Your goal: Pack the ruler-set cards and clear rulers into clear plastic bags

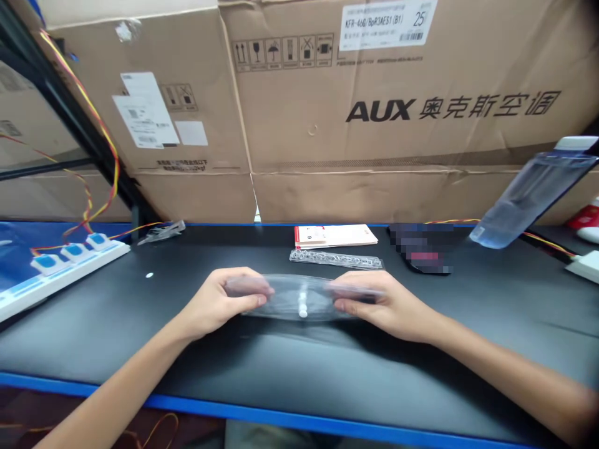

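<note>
Head view: person seated at black bench [299,368] with blue front edge [234,405], both forearms reaching in from the lower corners. Left hand [219,304] closed on the left end of a clear plastic sleeve [285,298], fingers curled round it; right hand [388,305] closed the same way on the right end. Both grips firm, hands well apart, sleeve held level just above the bench, slightly blurred. Small white stud [303,305] sits at the sleeve's middle, between the hands. Directly beyond the sleeve, a clear moulded strip [336,259] lies flat on the bench, and just behind it a white booklet [334,236], the two nearly touching. To the right of these, a dark object [421,246] is pixelated and cannot be identified. Further right, a clear bag [528,199] stands tilted, its upper end raised, with a white socket [584,265] at the bench edge. At the left, a white power strip [70,262] with blue switches lies angled on a blue mat [19,249], red-and-yellow wire [112,156] running up from it. Cardboard cartons [374,93] printed AUX stand stacked behind the bench
</note>
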Available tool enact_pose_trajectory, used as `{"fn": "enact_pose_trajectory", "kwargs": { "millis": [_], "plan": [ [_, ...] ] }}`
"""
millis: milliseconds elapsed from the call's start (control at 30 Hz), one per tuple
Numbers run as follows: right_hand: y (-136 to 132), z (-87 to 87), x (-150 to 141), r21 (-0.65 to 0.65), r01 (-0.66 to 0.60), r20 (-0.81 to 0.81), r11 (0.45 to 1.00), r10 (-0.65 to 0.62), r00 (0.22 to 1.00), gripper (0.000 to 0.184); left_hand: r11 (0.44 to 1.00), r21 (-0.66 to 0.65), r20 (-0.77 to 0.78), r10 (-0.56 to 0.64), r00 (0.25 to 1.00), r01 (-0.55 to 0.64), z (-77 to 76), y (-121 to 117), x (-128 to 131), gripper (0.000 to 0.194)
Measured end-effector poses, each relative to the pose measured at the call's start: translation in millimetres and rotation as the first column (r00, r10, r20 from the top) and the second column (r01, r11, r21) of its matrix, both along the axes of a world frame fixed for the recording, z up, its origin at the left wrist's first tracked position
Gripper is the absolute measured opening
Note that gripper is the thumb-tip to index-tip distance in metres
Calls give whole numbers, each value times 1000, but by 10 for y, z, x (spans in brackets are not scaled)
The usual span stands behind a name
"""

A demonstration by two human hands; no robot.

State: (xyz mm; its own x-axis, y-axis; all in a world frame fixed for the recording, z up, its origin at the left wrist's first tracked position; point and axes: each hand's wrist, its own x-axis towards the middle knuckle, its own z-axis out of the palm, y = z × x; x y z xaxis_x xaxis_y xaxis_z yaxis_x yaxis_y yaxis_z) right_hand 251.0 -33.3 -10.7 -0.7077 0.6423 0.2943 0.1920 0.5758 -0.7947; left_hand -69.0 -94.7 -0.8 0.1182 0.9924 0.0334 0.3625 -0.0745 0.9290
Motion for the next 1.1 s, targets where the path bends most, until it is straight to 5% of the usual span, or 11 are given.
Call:
{"fn": "enact_pose_trajectory", "kwargs": {
  "millis": [300, 433, 533, 667, 833, 933, 1000, 1100],
  "plan": [
    [-9, 56, -10, 13, -49, 53, 999, 48, 997, 25, 999, -41, -96, -38, 995, 34, 31, -29, -57, 27],
    [-23, 85, -6, -7, -60, 86, 998, 61, 994, 30, 977, -168, -167, -161, 973, 133, 236, -23, -87, 27],
    [-46, 91, -11, -11, -73, 91, 997, 74, 993, 32, 958, -177, -424, -281, 861, 226, 524, -31, -50, 24],
    [-76, 81, -7, 10, -109, 105, 994, 108, 989, 36, 962, -27, -702, -212, 680, 273, 799, -84, 221, 43],
    [-80, 53, -6, 55, -170, 89, 984, 165, 982, 31, 908, -11, -862, -221, 456, 419, 620, -110, 659, 16],
    [-79, 33, -20, 20, -175, 57, 984, 174, 983, 27, 890, -29, -893, -228, 389, 455, 473, -101, 742, 12],
    [-76, 13, -24, -49, -110, 43, 993, 112, 993, 27, 893, -36, -887, -235, 397, 449, 473, -80, 712, 13],
    [-58, -19, -20, -195, -23, 4, 981, 24, 1000, 36, 900, -53, -800, -297, 521, 432, 596, 15, 584, 12]
  ]
}}
